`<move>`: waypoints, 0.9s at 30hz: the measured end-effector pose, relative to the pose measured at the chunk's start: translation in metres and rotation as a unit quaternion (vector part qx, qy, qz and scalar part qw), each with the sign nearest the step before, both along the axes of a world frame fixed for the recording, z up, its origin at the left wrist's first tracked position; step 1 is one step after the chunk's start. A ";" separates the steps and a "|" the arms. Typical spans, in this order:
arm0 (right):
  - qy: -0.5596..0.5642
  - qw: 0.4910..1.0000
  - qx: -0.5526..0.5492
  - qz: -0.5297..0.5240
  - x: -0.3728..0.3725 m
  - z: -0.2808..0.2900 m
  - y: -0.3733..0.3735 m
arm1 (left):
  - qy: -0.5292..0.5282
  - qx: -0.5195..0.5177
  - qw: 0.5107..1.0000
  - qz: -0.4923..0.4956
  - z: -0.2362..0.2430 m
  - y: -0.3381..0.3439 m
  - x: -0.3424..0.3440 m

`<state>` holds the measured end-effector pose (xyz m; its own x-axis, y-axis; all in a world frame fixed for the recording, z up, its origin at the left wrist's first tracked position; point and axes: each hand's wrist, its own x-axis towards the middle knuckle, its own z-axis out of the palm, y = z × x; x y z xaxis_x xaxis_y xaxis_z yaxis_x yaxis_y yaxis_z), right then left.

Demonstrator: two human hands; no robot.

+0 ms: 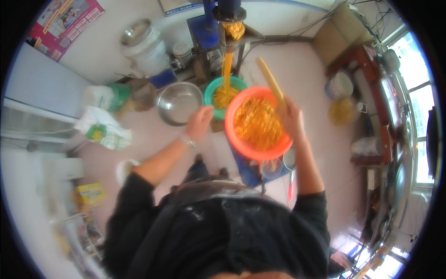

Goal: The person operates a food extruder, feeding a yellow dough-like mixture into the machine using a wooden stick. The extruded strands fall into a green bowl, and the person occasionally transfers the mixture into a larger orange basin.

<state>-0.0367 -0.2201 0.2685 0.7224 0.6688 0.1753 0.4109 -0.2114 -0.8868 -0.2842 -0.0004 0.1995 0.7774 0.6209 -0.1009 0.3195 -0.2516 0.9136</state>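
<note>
My right hand is closed round a pale wooden stick, whose far end points up and to the left. It is over the right rim of an orange-red basin full of crumbly yellow dough. My left hand is beside the left rim of a green basin; its fingers are blurred, and whether they touch the rim is unclear. Yellow noodle strands hang from a blue press into the green basin. More dough sits at the press's opening.
A steel bowl stands left of the green basin. Below the orange-red basin is a blue stand with small bowls. White sacks lie at the left. A white bucket stands by the wooden table on the right.
</note>
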 end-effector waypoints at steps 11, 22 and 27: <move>-0.280 0.896 -0.341 -0.046 0.071 0.053 0.208 | -0.049 0.545 0.798 -0.250 0.073 0.173 0.235; -0.255 0.852 -0.454 -0.060 0.057 0.068 0.245 | 0.040 0.548 0.779 -0.302 0.059 0.202 0.274; -0.231 0.901 -0.352 -0.105 0.084 0.074 0.217 | -0.133 0.583 0.785 -0.160 0.054 0.199 0.279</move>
<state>0.0478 -0.0031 0.3426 0.8049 0.5886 0.0749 0.5869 -0.7711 -0.2467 -0.0051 0.1988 0.2537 0.8098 -0.0602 0.5836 -0.0931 -0.9953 0.0265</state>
